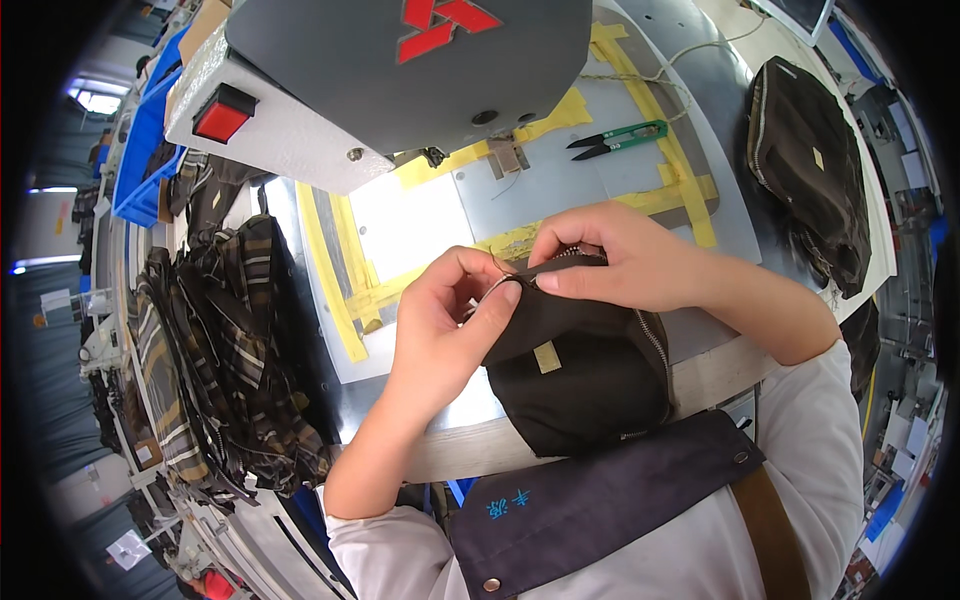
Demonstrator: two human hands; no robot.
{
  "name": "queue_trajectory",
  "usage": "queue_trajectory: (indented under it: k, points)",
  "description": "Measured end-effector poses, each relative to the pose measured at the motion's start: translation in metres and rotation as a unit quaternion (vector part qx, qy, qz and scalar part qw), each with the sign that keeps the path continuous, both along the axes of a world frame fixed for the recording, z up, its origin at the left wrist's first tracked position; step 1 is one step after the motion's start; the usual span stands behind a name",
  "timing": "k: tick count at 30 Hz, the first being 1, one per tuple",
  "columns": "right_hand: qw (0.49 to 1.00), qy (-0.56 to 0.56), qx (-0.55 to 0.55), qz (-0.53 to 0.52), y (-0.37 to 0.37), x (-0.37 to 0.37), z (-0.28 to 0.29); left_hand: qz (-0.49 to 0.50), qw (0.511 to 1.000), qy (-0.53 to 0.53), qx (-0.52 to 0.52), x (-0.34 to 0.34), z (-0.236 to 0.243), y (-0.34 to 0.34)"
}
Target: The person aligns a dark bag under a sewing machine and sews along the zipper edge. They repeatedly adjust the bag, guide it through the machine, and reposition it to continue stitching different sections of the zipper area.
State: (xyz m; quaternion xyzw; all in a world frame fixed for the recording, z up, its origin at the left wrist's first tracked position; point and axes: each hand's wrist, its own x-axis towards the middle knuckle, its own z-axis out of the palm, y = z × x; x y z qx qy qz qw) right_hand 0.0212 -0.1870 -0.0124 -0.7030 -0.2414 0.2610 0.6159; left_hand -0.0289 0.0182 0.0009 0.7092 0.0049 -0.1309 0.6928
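A dark brown zippered fabric pouch (590, 390) lies across the table's near edge, a small yellowish tag on its front. Its upper edge is lifted between my two hands. My left hand (452, 318) pinches that edge with thumb and forefinger. Close beside it, my right hand (610, 262) grips the same edge, thumb on top, near a bent stretch of metal zipper (575, 252). Both sets of fingertips almost meet. Under the fingers the fabric is partly hidden.
Ahead stands a grey sewing machine head (410, 90) with a red button (224, 115). Green-handled thread snips (618, 140) lie on the yellow-taped plate (410, 225). Striped fabric pieces (230, 350) are heaped at left, below a blue bin (140, 190). Another dark pouch (810, 170) rests at right.
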Motion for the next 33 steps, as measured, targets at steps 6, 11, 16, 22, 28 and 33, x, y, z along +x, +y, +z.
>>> queue_trajectory:
  k: [6,11,16,22,28,33]
  points:
    - [0.998,-0.053,-0.035,-0.008,0.002,0.000,0.009,-0.012,0.999,-0.004,0.030,-0.001,0.001,0.004]
    - [0.996,-0.081,-0.011,-0.024,0.001,-0.001,0.006,-0.012,0.998,-0.028,0.050,0.002,0.006,0.002]
    - [0.997,-0.064,-0.030,-0.037,0.002,-0.003,0.008,-0.060,0.991,-0.004,0.118,0.002,0.008,0.004]
    - [0.999,-0.023,-0.025,-0.041,0.001,-0.002,0.005,-0.061,0.988,-0.023,0.139,0.003,0.009,0.003]
    - [0.999,0.009,-0.012,-0.050,0.003,-0.002,0.006,-0.049,0.991,-0.016,0.125,0.004,0.006,0.005]
    - [0.998,-0.029,-0.048,-0.026,0.000,-0.001,0.011,-0.039,0.994,-0.007,0.103,0.003,0.004,0.008]
